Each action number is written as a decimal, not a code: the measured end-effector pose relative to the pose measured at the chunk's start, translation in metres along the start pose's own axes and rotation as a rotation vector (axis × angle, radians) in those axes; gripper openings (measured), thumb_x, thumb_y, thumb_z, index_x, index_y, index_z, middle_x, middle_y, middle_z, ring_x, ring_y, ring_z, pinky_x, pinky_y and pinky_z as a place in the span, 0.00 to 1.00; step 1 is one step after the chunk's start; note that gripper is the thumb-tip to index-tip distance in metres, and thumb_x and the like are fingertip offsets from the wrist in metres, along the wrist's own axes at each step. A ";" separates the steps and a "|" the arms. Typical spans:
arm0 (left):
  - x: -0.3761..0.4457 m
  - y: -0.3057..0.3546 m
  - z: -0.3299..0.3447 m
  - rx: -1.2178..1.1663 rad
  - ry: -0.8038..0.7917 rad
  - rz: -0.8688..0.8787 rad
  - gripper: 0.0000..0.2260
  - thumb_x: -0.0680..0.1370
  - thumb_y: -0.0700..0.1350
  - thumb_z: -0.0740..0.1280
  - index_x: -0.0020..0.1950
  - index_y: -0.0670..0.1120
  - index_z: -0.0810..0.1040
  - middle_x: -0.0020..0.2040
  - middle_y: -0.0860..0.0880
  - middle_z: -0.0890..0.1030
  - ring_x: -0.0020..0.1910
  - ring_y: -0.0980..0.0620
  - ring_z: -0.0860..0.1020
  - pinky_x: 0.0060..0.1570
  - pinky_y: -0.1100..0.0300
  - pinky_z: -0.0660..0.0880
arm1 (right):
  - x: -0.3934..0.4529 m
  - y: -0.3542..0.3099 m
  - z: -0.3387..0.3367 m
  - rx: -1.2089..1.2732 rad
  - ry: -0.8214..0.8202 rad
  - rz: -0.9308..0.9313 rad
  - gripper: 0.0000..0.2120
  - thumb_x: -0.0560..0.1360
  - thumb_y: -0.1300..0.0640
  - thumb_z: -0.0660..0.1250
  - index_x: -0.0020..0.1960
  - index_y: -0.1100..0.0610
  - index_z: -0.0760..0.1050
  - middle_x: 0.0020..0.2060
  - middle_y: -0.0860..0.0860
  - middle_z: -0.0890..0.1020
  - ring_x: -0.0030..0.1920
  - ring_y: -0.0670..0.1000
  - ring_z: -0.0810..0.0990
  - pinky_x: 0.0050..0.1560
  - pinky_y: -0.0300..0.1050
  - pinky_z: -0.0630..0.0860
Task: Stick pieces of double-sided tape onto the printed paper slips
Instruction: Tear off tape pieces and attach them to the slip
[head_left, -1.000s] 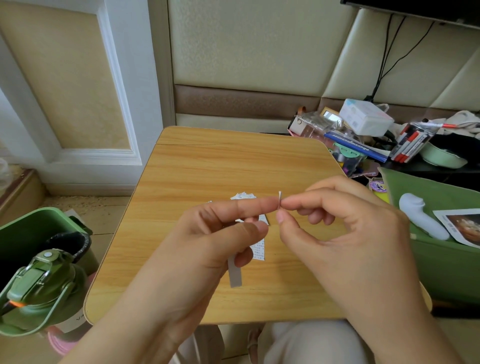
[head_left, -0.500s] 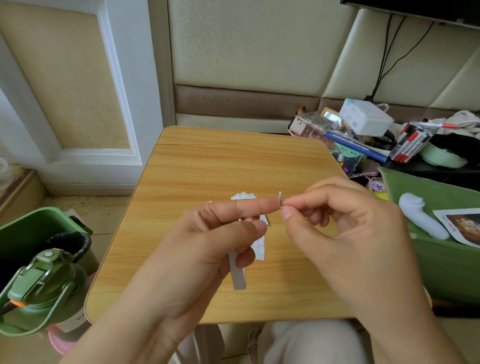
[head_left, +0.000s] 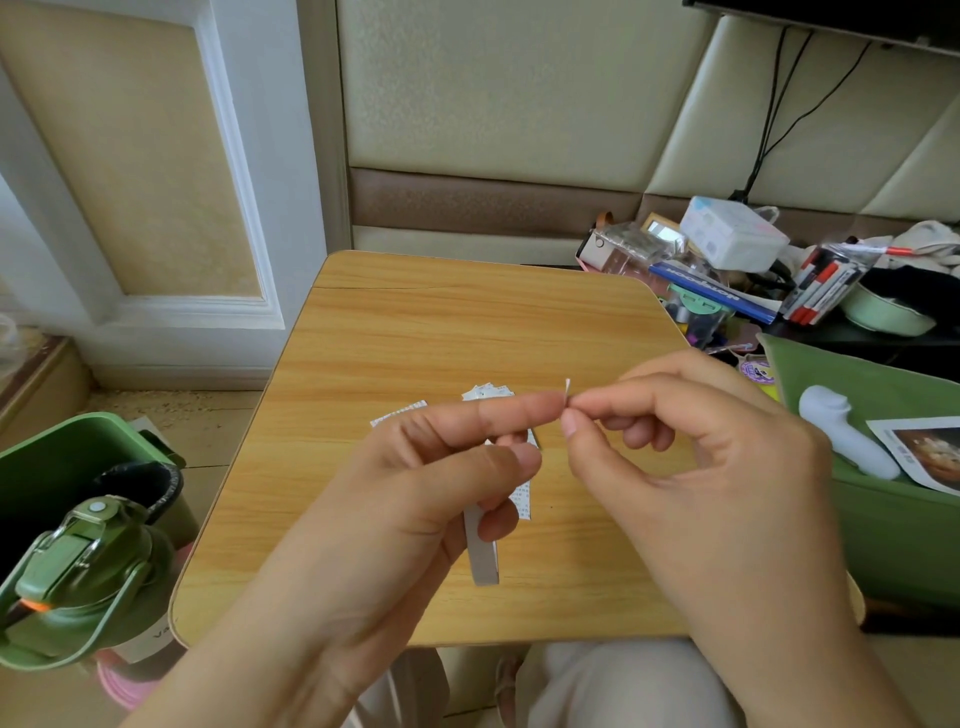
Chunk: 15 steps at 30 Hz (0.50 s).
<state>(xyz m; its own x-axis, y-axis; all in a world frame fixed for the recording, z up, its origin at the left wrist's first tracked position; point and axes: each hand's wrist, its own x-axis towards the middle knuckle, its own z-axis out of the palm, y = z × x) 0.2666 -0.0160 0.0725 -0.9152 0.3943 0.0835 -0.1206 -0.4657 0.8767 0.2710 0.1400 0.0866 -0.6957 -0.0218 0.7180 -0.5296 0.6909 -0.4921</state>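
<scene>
Light wood-grain table: printed white paper slips at centre, 11 o'clock of left hand, which is clamped on a grey tape strip. Right hand is pinched on a tiny white tape piece. Peel slowly, keep fingertips off the adhesive, press flat onto a slip.

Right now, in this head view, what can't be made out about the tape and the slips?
- Print on the white paper slips: too small to read.
- Tiny white tape piece at the right hand fingertips: its sticky side is indistinguishable.
- Grey tape strip: upper part hidden inside the left hand grip.
</scene>
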 end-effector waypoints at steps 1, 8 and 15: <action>-0.001 0.000 0.000 -0.007 -0.005 -0.005 0.17 0.63 0.42 0.71 0.51 0.45 0.85 0.32 0.53 0.73 0.29 0.57 0.67 0.29 0.64 0.67 | 0.000 -0.001 -0.001 -0.037 0.008 -0.016 0.02 0.68 0.59 0.72 0.37 0.55 0.82 0.34 0.45 0.77 0.35 0.43 0.72 0.39 0.28 0.67; -0.001 0.001 0.001 0.080 0.020 -0.009 0.14 0.64 0.40 0.72 0.49 0.48 0.85 0.32 0.55 0.73 0.29 0.58 0.68 0.30 0.65 0.67 | 0.000 -0.004 -0.003 -0.169 0.030 -0.095 0.02 0.67 0.60 0.73 0.37 0.56 0.82 0.33 0.46 0.78 0.35 0.41 0.69 0.39 0.28 0.67; -0.001 0.003 0.006 0.193 0.104 0.019 0.13 0.63 0.42 0.72 0.46 0.52 0.86 0.33 0.54 0.72 0.31 0.57 0.66 0.34 0.61 0.63 | -0.001 -0.006 0.000 -0.169 0.015 -0.049 0.01 0.66 0.59 0.72 0.36 0.54 0.81 0.33 0.44 0.76 0.35 0.42 0.69 0.39 0.27 0.67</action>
<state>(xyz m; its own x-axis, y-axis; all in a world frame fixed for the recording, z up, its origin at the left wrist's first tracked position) 0.2697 -0.0128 0.0778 -0.9526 0.2981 0.0607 -0.0357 -0.3079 0.9508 0.2749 0.1352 0.0888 -0.6634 -0.0485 0.7466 -0.4726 0.8008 -0.3679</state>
